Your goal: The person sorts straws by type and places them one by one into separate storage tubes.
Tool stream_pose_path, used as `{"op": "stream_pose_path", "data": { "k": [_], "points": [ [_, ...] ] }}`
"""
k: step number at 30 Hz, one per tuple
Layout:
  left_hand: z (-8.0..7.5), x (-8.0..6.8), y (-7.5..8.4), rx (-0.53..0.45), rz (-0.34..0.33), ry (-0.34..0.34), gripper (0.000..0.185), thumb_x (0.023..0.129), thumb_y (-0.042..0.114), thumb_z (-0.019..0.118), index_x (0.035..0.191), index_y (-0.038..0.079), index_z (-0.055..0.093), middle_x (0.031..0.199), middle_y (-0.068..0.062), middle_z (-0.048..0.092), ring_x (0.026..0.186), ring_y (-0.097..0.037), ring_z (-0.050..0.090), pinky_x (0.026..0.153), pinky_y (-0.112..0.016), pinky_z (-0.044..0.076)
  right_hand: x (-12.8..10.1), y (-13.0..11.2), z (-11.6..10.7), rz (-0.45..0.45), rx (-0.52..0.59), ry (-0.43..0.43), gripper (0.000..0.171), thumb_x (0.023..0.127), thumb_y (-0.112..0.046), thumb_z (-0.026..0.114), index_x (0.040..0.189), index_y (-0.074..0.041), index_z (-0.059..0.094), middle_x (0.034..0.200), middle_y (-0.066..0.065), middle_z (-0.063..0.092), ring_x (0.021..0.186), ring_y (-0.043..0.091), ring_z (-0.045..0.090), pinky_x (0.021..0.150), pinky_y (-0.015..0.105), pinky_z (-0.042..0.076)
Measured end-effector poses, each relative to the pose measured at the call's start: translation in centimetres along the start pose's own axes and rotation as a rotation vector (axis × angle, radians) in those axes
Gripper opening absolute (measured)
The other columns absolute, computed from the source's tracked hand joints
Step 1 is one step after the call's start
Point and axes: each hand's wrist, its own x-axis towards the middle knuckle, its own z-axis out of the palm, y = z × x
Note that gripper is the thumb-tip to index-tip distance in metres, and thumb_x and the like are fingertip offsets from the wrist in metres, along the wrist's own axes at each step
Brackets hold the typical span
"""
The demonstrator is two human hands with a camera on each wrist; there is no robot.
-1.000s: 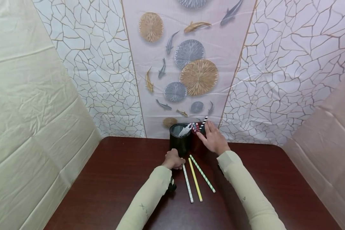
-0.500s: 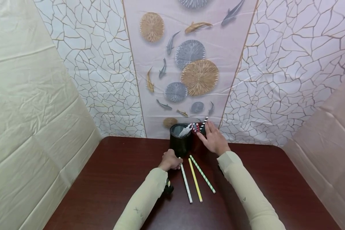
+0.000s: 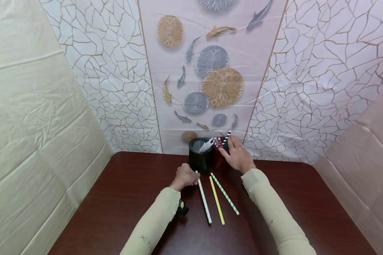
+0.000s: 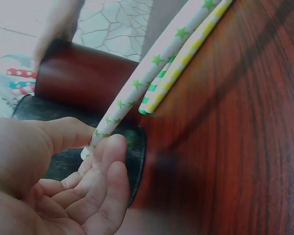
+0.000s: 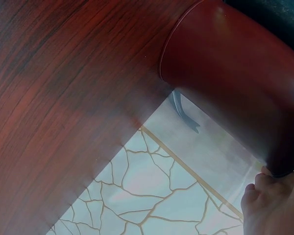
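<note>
In the head view my left hand point(image 3: 185, 175) pinches the far end of a white paper straw point(image 3: 204, 202) between thumb and fingertips. The left wrist view shows green stars on this straw point(image 4: 137, 83), its tip poking past the thumb. My right hand point(image 3: 238, 154) rests against the upper side of a dark red cup point(image 3: 219, 162), fingers straight and thumb near the rim. Several patterned straws stand in that cup, among them a black-and-white striped one point(image 3: 226, 138). A yellow straw point(image 3: 217, 200) and a green-striped straw point(image 3: 225, 194) lie on the table beside the held one.
A black cup point(image 3: 200, 162) with white wrapped pieces point(image 3: 206, 145) inside stands left of the red cup, close to it. Both are near the back edge of the dark red wooden table point(image 3: 131, 198), before a patterned cloth wall point(image 3: 121, 106).
My left hand has moved left with the star-patterned straw, drawing it away from the yellow one. The right hand stays at the red cup.
</note>
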Motion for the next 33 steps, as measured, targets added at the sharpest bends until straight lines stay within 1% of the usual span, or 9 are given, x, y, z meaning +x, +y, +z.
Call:
{"op": "stream_pose_path", "data": {
  "k": [5, 7, 9, 16, 19, 21, 25, 28, 33],
  "points": [
    [-1.0, -0.9, 0.3, -0.011, 0.069, 0.026, 0.030, 0.097, 0.016, 0.072, 0.069, 0.004, 0.076, 0.062, -0.008, 0.074, 0.076, -0.037, 0.079, 0.056, -0.024, 0.056, -0.1, 0.0, 0.1, -0.006, -0.001, 0.007, 0.090, 0.111, -0.062, 0.032, 0.165, 0.008, 0.017, 0.175, 0.027, 0.013, 0.164, 0.044, 0.013, 0.132, 0.057, 0.020],
    [-1.4, -1.1, 0.5, -0.006, 0.092, 0.035, 0.033, 0.097, 0.017, 0.071, 0.067, 0.003, 0.077, 0.062, -0.008, 0.074, 0.078, -0.039, 0.079, 0.055, -0.022, 0.054, -0.1, 0.0, 0.1, -0.005, -0.002, 0.006, 0.090, 0.111, -0.062, 0.032, 0.165, 0.008, 0.017, 0.175, 0.027, 0.013, 0.164, 0.044, 0.013, 0.132, 0.057, 0.021],
    [-1.8, -1.1, 0.6, 0.005, 0.113, 0.045, 0.035, 0.098, 0.018, 0.071, 0.066, 0.004, 0.078, 0.063, -0.008, 0.075, 0.076, -0.038, 0.079, 0.057, -0.022, 0.054, -0.1, 0.0, 0.1, -0.003, -0.001, 0.005, 0.089, 0.111, -0.062, 0.032, 0.165, 0.008, 0.017, 0.175, 0.027, 0.013, 0.164, 0.044, 0.013, 0.132, 0.057, 0.021],
    [-2.7, -1.3, 1.6, 0.042, 0.166, 0.098, 0.035, 0.098, 0.022, 0.074, 0.067, 0.008, 0.080, 0.062, -0.006, 0.075, 0.065, -0.024, 0.077, 0.068, -0.027, 0.058, 0.1, 0.0, 0.2, 0.003, -0.006, 0.002, 0.090, 0.111, -0.062, 0.032, 0.165, 0.007, 0.017, 0.176, 0.026, 0.013, 0.164, 0.043, 0.013, 0.132, 0.057, 0.021],
    [-3.1, -1.4, 2.2, 0.036, 0.180, 0.121, 0.033, 0.098, 0.022, 0.075, 0.068, 0.010, 0.080, 0.062, -0.006, 0.075, 0.063, -0.019, 0.075, 0.071, -0.030, 0.060, 0.1, -0.1, 0.1, 0.006, -0.013, -0.003, 0.090, 0.111, -0.063, 0.031, 0.166, 0.007, 0.016, 0.176, 0.026, 0.012, 0.165, 0.043, 0.013, 0.132, 0.057, 0.021],
    [-3.3, -1.4, 2.6, 0.040, 0.192, 0.138, 0.033, 0.097, 0.024, 0.075, 0.067, 0.011, 0.080, 0.061, -0.004, 0.075, 0.061, -0.015, 0.073, 0.070, -0.028, 0.058, 0.1, 0.0, 0.1, 0.009, -0.012, -0.007, 0.090, 0.110, -0.063, 0.031, 0.166, 0.006, 0.015, 0.176, 0.025, 0.012, 0.165, 0.042, 0.012, 0.132, 0.056, 0.021],
    [-4.0, -1.5, 3.4, 0.030, 0.232, 0.161, 0.030, 0.096, 0.024, 0.075, 0.070, 0.011, 0.081, 0.060, -0.002, 0.074, 0.060, -0.010, 0.070, 0.062, -0.026, 0.053, 0.1, 0.0, 0.1, 0.006, -0.011, -0.004, 0.090, 0.111, -0.062, 0.031, 0.165, 0.007, 0.015, 0.176, 0.026, 0.011, 0.165, 0.043, 0.011, 0.132, 0.057, 0.020],
    [-4.4, -1.6, 4.0, 0.020, 0.259, 0.177, 0.027, 0.097, 0.024, 0.075, 0.073, 0.011, 0.081, 0.061, -0.002, 0.075, 0.060, -0.010, 0.069, 0.061, -0.025, 0.050, 0.1, -0.1, 0.1, 0.003, -0.012, 0.003, 0.090, 0.111, -0.062, 0.031, 0.165, 0.008, 0.016, 0.176, 0.027, 0.012, 0.164, 0.043, 0.012, 0.132, 0.057, 0.020],
    [-5.1, -1.8, 5.2, 0.015, 0.297, 0.202, 0.024, 0.097, 0.023, 0.075, 0.077, 0.011, 0.082, 0.062, -0.001, 0.075, 0.057, -0.008, 0.069, 0.061, -0.023, 0.048, 0.0, -0.2, 0.0, 0.007, -0.006, -0.002, 0.089, 0.111, -0.061, 0.033, 0.166, 0.007, 0.015, 0.176, 0.026, 0.011, 0.165, 0.042, 0.012, 0.132, 0.057, 0.021]
  ]
}}
